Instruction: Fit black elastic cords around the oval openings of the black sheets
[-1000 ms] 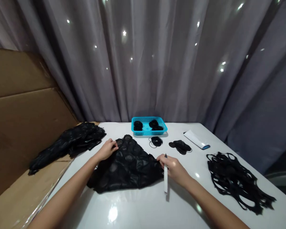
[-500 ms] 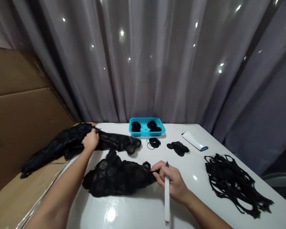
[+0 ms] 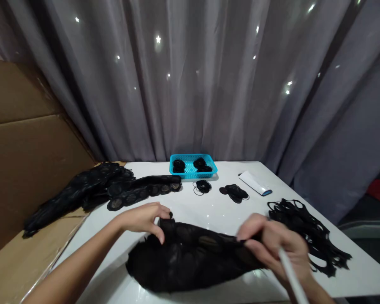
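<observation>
A black sheet of thin fabric with rows of round shapes (image 3: 190, 257) stretches across the near part of the table. My right hand (image 3: 275, 245), blurred by motion, pinches its right end between thumb and fingers. The same hand also carries a white pen-shaped tool (image 3: 291, 274), its shaft pointing down toward me. At the sheet's upper left edge is my left hand (image 3: 145, 219), thumb and fingers apart around the edge without a closed grip. Behind it a separate black strip with round shapes (image 3: 145, 191) lies flat, touching a heap of similar black fabric (image 3: 79, 190).
A blue basket (image 3: 193, 175) with black bundles stands at the back. Before it lie a coil of black cord (image 3: 203, 186) and black round pieces (image 3: 236, 192). A white packet (image 3: 255, 183) and black cut-out netting (image 3: 291, 219) are rightward; a cardboard box (image 3: 28, 169) stands left.
My left hand has let go of the strip by the heap and come to the near sheet. My right hand has pulled the sheet rightward and toward me.
</observation>
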{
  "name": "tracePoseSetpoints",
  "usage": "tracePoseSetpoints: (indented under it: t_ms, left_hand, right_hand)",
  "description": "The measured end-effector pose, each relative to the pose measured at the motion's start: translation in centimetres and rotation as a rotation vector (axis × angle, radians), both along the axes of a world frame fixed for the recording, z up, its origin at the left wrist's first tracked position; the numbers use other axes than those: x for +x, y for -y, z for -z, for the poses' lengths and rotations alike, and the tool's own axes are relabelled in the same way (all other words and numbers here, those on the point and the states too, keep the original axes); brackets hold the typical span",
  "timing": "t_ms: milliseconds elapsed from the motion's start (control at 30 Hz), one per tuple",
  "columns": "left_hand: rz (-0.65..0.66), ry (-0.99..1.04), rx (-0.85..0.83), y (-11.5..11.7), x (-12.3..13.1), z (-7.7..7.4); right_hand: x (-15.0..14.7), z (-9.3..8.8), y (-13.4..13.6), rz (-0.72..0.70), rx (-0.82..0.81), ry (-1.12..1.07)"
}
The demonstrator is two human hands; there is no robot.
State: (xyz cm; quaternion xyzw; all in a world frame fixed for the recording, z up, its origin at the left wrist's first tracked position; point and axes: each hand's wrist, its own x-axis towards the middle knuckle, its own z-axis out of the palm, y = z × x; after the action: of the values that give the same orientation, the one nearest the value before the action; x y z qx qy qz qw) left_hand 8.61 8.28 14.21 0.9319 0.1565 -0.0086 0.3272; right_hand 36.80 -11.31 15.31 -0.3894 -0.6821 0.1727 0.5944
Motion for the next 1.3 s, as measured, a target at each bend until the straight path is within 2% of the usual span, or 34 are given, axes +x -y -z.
tracePoseSetpoints:
  t_ms: [67,133,200,233,300,367,467,533,633,700,800,867,933,1033,1133,1200,1300]
  left_hand:
    - [0.002,0.018,-0.01,1.0,-1.5,-2.6]
    - [0.023,0.03,-0.124,1.8,-2.7,-4.7]
    - [-0.008,0.015,-0.202,1.9,-3.2,-5.3]
    - [-0.055,-0.018,-0.216,1.6,-3.1,-4.9]
    - [-0.174,-0.098,-0.199,0.1,-2.3,-2.9]
    - [-0.221,-0.125,-0.177,-2.0,-1.0,0.2]
    - [-0.318,-0.169,-0.079,-5.1,1.0,5.1]
    - [-0.405,-0.2,0.008,-6.6,1.8,7.4]
    - [-0.527,-0.233,0.137,-8.0,1.9,8.9]
    - [-0.586,-0.255,0.212,-8.3,1.6,9.0]
    - [-0.622,-0.246,0.333,-7.7,1.7,8.4]
    - [-0.603,-0.189,0.426,-6.3,2.9,8.0]
    - [-0.535,-0.109,0.494,-4.3,5.1,8.0]
    - [-0.342,-0.001,0.505,-0.9,9.7,9.3]
    - [-0.201,0.058,0.496,1.7,13.5,11.4]
    - [-0.179,0.066,0.498,2.7,14.6,12.6]
    - [-0.145,0.063,0.533,3.2,14.2,13.4]
  right_hand:
    - [1.7,-1.5,2.5,0.164,0.002,-0.059]
    - [3.7,-2.6,3.8,0.349,-0.067,-0.121]
    - [5.9,-3.0,3.1,0.462,-0.191,-0.148]
    - [7.1,-2.7,1.9,0.469,-0.255,-0.133]
    - [9.1,-1.0,-1.7,0.465,-0.351,-0.137]
    - [10.5,2.2,-5.9,0.331,-0.483,-0.091]
    - [10.7,7.8,-11.2,0.306,-0.605,-0.048]
    - [10.3,10.9,-13.3,0.341,-0.617,-0.031]
    - [10.1,13.6,-14.7,0.398,-0.605,-0.009]
    - [10.3,14.4,-14.9,0.412,-0.595,0.005]
    - [10.9,14.4,-14.8,0.425,-0.567,0.021]
    - [11.4,14.0,-14.6,0.45,-0.534,0.014]
    - [11.8,13.4,-14.3,0.473,-0.508,-0.014]
    - [12.4,12.5,-14.0,0.447,-0.533,-0.07]
    - [12.6,12.1,-13.8,0.305,-0.645,-0.132]
    - [12.4,12.2,-13.5,0.184,-0.723,-0.19]
    - [12.0,12.6,-12.8,0.092,-0.767,-0.232]
